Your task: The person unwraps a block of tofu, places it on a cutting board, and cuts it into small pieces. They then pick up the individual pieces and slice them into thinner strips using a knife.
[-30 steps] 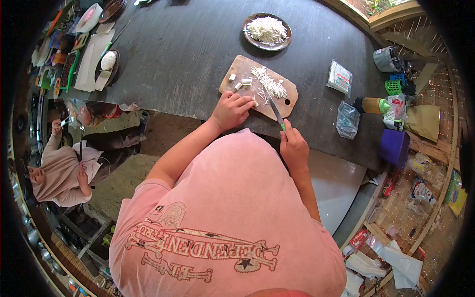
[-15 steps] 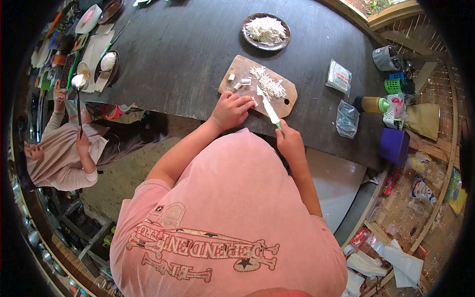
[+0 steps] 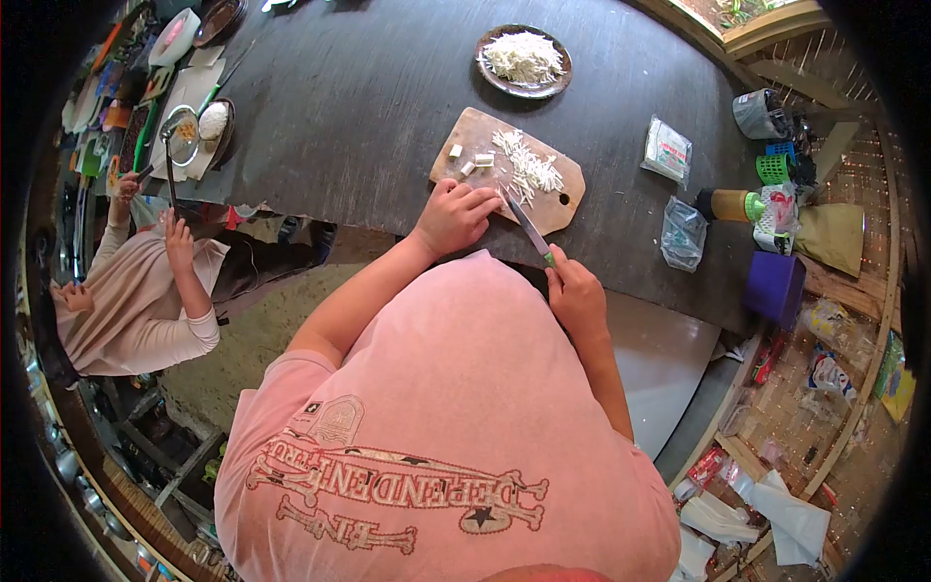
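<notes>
A wooden cutting board [image 3: 467,131] lies at the near edge of the dark table, with thin white strips [image 3: 529,170] and a few white chunks [image 3: 483,160] on it. My left hand [image 3: 454,215] rests at the board's near left edge, fingers bent together over something I cannot make out. My right hand [image 3: 578,287] is wrapped round the green handle of a knife [image 3: 528,227], whose tip reaches the board beside my left fingertips. Beyond the board, a dark plate [image 3: 563,84] holds a heap of white strips [image 3: 522,56].
At the left another person [image 3: 145,291] holds a long-handled strainer [image 3: 181,134] near a bowl of white food [image 3: 214,120]. On the right are a white packet [image 3: 666,150], a clear plastic bag [image 3: 684,233], a jar [image 3: 727,205] and a purple box [image 3: 775,288].
The knife blade has turned and looks darker, its tip now lower by my left fingers. My right hand has shifted slightly right and down. The other person's strainer has moved up and right.
</notes>
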A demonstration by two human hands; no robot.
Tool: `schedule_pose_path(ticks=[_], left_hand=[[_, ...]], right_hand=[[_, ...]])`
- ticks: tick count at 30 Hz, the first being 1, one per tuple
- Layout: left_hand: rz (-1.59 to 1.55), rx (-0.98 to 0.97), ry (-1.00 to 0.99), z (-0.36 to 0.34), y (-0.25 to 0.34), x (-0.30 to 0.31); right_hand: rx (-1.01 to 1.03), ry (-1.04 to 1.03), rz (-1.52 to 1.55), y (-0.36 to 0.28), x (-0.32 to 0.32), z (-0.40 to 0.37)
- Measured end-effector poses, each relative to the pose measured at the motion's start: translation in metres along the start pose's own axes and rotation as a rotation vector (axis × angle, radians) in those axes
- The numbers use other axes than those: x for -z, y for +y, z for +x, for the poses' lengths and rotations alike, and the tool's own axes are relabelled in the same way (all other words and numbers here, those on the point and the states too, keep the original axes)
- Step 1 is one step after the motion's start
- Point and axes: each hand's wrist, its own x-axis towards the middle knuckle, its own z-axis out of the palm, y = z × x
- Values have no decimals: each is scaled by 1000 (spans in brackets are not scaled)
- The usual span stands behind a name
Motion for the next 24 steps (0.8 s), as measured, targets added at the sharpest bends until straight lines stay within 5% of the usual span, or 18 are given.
schedule_pose_path(ticks=[24], left_hand=[[46,-35,10,-1,-1,-2]], right_hand=[[58,-50,-344,-18,7,1]])
